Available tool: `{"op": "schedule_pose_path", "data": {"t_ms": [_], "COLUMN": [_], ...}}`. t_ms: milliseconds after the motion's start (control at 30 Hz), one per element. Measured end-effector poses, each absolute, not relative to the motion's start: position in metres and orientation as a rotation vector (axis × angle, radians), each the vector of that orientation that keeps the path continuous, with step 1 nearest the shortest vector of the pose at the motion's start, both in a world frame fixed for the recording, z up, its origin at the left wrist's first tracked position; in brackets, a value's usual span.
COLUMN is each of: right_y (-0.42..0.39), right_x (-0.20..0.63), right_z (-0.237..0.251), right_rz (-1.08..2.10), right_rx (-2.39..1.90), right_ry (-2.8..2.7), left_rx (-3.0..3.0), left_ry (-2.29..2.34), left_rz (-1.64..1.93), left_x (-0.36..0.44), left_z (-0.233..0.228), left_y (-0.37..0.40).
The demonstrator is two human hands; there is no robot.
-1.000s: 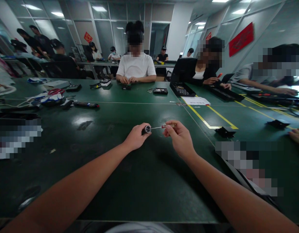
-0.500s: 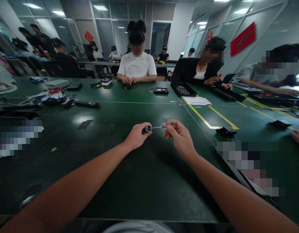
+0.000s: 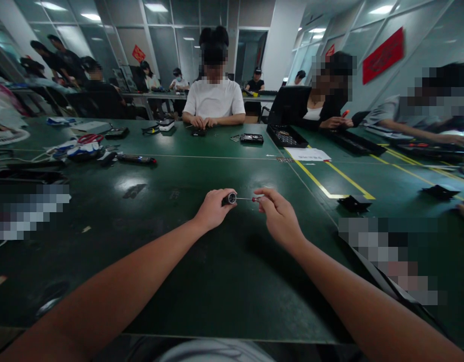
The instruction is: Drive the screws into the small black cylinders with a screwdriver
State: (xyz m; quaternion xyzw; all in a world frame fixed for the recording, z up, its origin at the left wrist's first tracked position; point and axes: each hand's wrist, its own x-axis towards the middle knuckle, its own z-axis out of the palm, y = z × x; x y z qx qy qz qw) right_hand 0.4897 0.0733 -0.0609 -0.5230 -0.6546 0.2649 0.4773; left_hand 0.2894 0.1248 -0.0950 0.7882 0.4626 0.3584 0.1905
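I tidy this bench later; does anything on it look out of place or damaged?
A small pale scrap lies alone on the green tabletop, left of the left hand; a dark patch blots the surface farther back. Wear or dirt, I cannot tell.

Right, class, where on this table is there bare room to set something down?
Bare tabletop lies between the two forearms; another patch separates the left hand from the dark pen-like tool. Crowded: far left, around the red-handled scissors.

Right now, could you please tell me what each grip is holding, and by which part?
The left grip holds a black cylindrical part around its body; the right grip holds a screwdriver by its handle.
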Motion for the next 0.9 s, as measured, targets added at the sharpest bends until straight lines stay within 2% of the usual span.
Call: {"op": "schedule_pose_path", "data": {"t_ms": [200,467,667,900], "right_y": [0.0743,0.0761,0.0765,0.0736], "right_x": [0.4885,0.4898,0.4897,0.4881], "right_z": [-0.0567,-0.0629,-0.0586,-0.0597], "right_rz": [0.534,0.667,0.589,0.681], "right_rx": [-1.349,-1.283,-1.377,-1.293], "right_ry": [-1.649,-1.663,-1.651,-1.692], "left_rx": [2.288,2.223,2.25,2.209], "left_ry": [1.283,1.32,1.295,1.327], "left_rz": [0.967,0.97,0.973,0.968], "left_x": [0.2891,0.2875,0.2874,0.2866], "left_z": [-0.096,-0.0961,-0.0966,-0.0924], "left_y": [0.1254,0.1259,0.1259,0.1248]}}
